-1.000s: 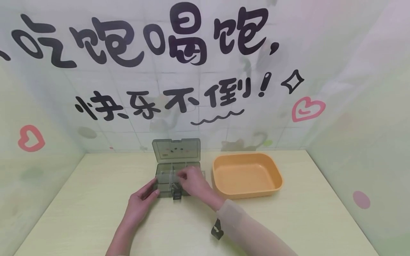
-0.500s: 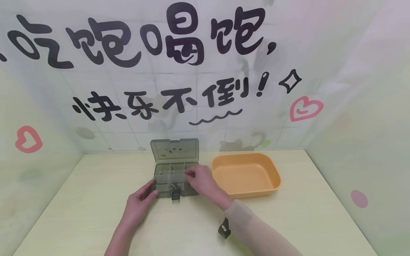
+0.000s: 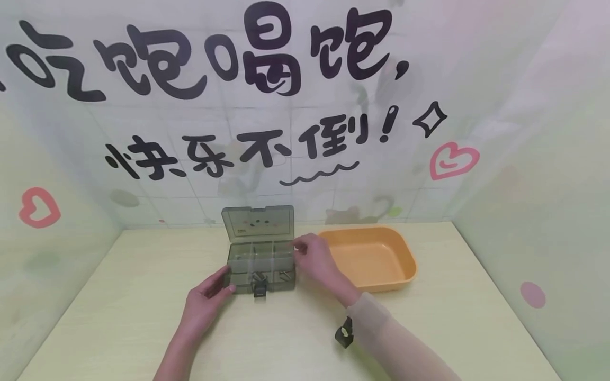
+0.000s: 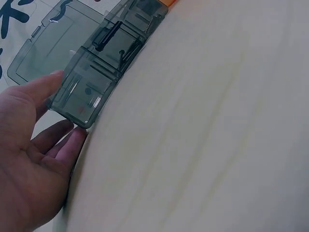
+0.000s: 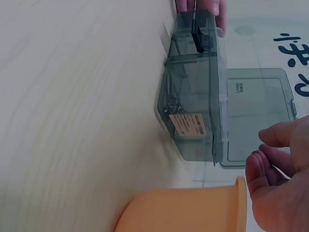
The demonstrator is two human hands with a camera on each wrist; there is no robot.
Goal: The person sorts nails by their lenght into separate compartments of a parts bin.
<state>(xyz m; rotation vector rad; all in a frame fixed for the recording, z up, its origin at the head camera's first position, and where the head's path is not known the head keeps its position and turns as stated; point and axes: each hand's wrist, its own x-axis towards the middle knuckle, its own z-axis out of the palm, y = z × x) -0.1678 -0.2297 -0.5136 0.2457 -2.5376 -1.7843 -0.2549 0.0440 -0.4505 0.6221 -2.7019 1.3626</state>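
Note:
A grey see-through compartment box (image 3: pixel 240 278) stands on the table with its lid (image 3: pixel 259 225) raised at the back. My left hand (image 3: pixel 207 301) grips the box's left end between thumb and fingers. Beside its right end, my right hand (image 3: pixel 319 262) hovers with loosely curled fingers; nothing shows between thumb and fingers (image 5: pixel 258 169) in the right wrist view. Small metal pieces (image 3: pixel 285 275) lie in the front right compartment. At the box's front middle sits a small black square piece (image 3: pixel 259 291). A paper label (image 5: pixel 188 124) shows through the right end.
An orange tray (image 3: pixel 405 283) stands to the right of the box, partly behind my right hand. The pale table (image 3: pixel 267 344) runs to a printed wall (image 3: pixel 190 206) close behind the lid. A small black piece (image 3: pixel 344 334) shows by my right sleeve.
My right hand has moved right, from over the box's middle to beside its right end, uncovering the front right compartment. The left hand keeps its grip on the box.

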